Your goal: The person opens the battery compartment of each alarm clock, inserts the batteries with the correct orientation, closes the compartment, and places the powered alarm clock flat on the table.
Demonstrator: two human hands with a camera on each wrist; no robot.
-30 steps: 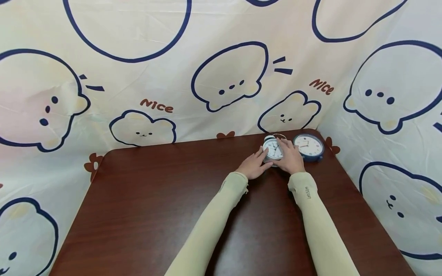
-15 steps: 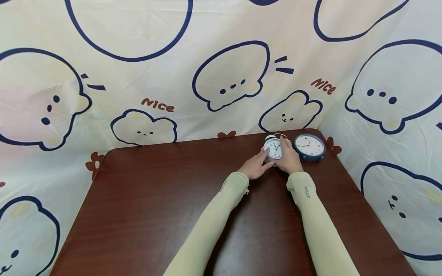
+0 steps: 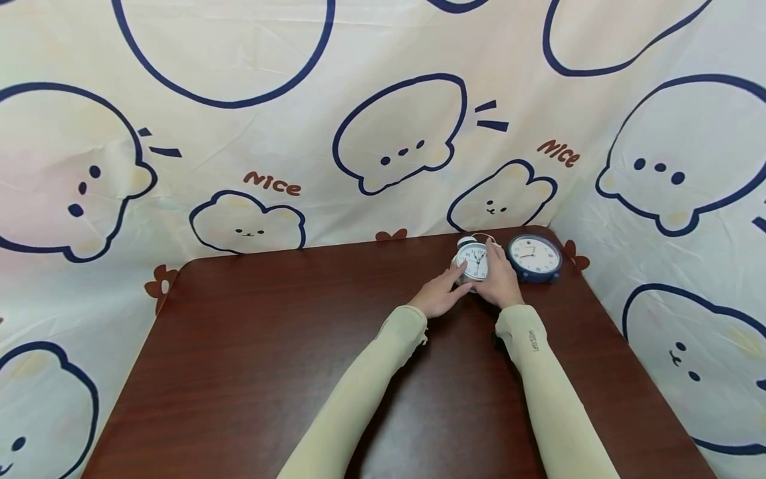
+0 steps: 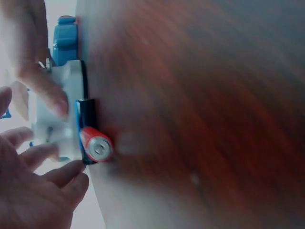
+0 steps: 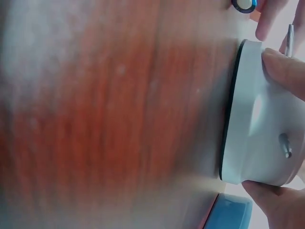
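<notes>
Cream cartoon-printed cloth [image 3: 287, 133] beyond a red-brown wooden table [image 3: 269, 359] with a round blue clock [image 3: 534, 255], a left hand [image 3: 439, 295], a right hand [image 3: 501, 279] and a round white alarm clock [image 3: 475, 261].
The alarm clock lies dial up on the table, the blue clock just right of it. The right hand grips the alarm clock, fingers bent along its right side; the left hand's fingers, relaxed and parted, reach its left side. On its near side are a thin black cylinder [image 4: 87, 113] and a short red, silver-ended cylinder [image 4: 98, 145].

Long pale yellow-green sleeves [image 3: 359, 386]; small dark lettering [image 3: 534, 340] near right cuff [image 3: 518, 320].
</notes>
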